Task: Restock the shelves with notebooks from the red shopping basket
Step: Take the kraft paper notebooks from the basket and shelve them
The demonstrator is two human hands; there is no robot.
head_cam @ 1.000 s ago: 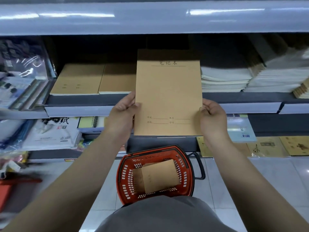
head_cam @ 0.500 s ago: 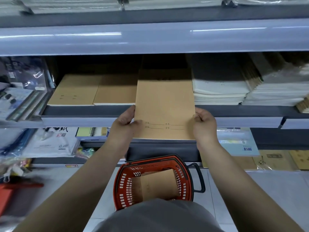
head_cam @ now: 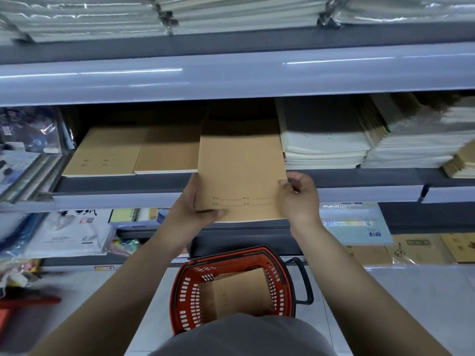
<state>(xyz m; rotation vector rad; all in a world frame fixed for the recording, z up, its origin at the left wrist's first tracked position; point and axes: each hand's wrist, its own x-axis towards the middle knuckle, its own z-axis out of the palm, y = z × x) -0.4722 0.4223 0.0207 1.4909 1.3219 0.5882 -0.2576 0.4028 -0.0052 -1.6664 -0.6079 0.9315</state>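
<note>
Notebook in brown kraft cover sits between my two hands, its far end pushed into the shelf opening and shadowed there, its near end with the printed lines sticking out over the shelf's front edge. My left hand grips the near left corner, thumb lying across the cover and the other fingers hidden beneath. My right hand pinches the right edge near the bottom, fingers curled in close against the cover. Whether the notebook's far part rests on the shelf board or hangs just above it, I cannot tell.

Just left of it on the same shelf lie two flat piles of brown notebooks, side by side. Just right of it stands a thick stack of pale paper pads, and beyond that another wrapped stack leaning against it.

Below my arms, the red basket stands on the tiled floor with its black handle folded to the right; more brown notebooks lie inside it. The lower shelf holds plastic-wrapped stationery on the left and a blue-white booklet on the right. My grey garment fills the bottom of the view.
</note>
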